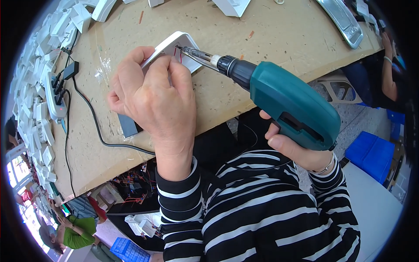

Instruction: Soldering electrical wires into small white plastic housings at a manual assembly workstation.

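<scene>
My left hand [158, 89] is closed on a white plastic housing [168, 42] at the table's near edge. Its thumb and forefinger pinch inside the housing, where a thin red wire [180, 56] shows; whether they hold the wire is hidden. My right hand [290, 146] grips the handle of a green soldering gun [294, 98] from below. The gun's metal tip points left into the housing and reaches the spot beside the red wires, just above my left fingertips. The exact contact there is too small to tell.
White housings [37, 96] are heaped along the table's left side. A power strip [55, 98] with black plugs lies there, and a black cable [94, 120] runs to the near edge. A metal tray [342, 22] sits far right. Other people are at left and right.
</scene>
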Tool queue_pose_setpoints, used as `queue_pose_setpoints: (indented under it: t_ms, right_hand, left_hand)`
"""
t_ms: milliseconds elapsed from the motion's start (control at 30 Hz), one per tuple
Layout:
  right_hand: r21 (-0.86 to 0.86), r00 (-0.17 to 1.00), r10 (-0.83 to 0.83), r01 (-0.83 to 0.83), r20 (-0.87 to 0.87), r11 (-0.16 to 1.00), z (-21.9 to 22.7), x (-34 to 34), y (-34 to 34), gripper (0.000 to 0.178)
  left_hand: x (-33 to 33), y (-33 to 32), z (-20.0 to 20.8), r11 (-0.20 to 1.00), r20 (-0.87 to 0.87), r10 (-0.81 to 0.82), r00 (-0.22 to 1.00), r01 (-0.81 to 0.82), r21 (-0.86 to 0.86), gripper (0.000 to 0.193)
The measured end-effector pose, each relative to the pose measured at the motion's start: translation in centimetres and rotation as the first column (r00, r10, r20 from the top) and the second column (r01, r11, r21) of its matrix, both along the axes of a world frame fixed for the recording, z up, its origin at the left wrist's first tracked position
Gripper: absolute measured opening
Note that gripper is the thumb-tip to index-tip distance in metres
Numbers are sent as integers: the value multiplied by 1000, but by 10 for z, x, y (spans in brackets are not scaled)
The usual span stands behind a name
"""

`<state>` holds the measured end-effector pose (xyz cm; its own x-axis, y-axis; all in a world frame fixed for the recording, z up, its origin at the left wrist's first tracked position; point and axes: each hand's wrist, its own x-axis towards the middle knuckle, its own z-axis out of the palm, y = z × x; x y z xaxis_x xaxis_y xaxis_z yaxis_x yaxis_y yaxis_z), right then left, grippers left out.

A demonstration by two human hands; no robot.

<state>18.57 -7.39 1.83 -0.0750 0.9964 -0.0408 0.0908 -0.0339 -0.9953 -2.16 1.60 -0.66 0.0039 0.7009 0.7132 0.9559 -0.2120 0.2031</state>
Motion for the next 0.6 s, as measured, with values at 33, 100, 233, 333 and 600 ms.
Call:
queue_pose_setpoints:
  t_ms: [33,100,233,333,600]
  right_hand:
    - [37,1000,8,-7,-2,999,1,-1,2,42]
    - [75,1000,17,-17,-2,997,4,-1,4,45]
    - [44,999,32,-34,38,998,8,-2,7,48]
    - [71,997,45,-49,55,996,8,0,8,48]
    - [67,990,80,-88,119,994,10,2,11,50]
  left_hand:
    - [0,0,0,1000,9,-8,1000,8,8,6]
    - [0,0,0,1000,4,-3,1000,2,7,6]
    - [0,1,0,1000,13,-10,1000,10,17,5]
    - [0,0,1,1000,12,-6,1000,5,11,5]
    - [0,1,1,1000,15,-11,1000,11,14,5]
